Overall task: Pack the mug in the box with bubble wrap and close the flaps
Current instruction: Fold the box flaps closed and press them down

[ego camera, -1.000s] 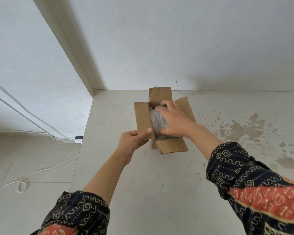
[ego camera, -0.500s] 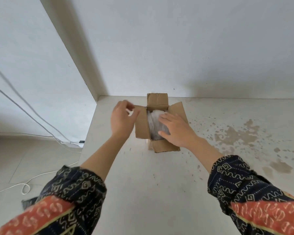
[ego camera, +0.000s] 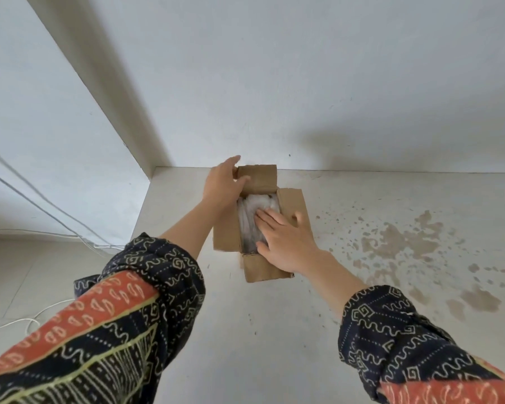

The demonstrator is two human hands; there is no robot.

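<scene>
Off to the left, white cables (ego camera: 35,199) trail down the wall to the floor, well clear of the work. The left hand (ego camera: 222,182) reaches to the far end of the cardboard box (ego camera: 226,234), fingers spread and laid against the far flap (ego camera: 258,177), which stands up — whether they pinch it or only press is hard to tell from this angle. Inside the box lies the bubble wrap (ego camera: 250,211), a pale bundle filling the cavity; the mug is presumably within it, though none of it shows. The right hand (ego camera: 286,237) rests flat and open on the wrap, pushing it down, thumb near the right flap (ego camera: 293,202).

The step in hand looks like the first flap closure. Next, the right hand must slide out from over the wrap so the far flap can fold down — the near flap (ego camera: 263,269) and side flaps follow. The stained tabletop (ego camera: 391,243) around the box holds nothing that obstructs.
</scene>
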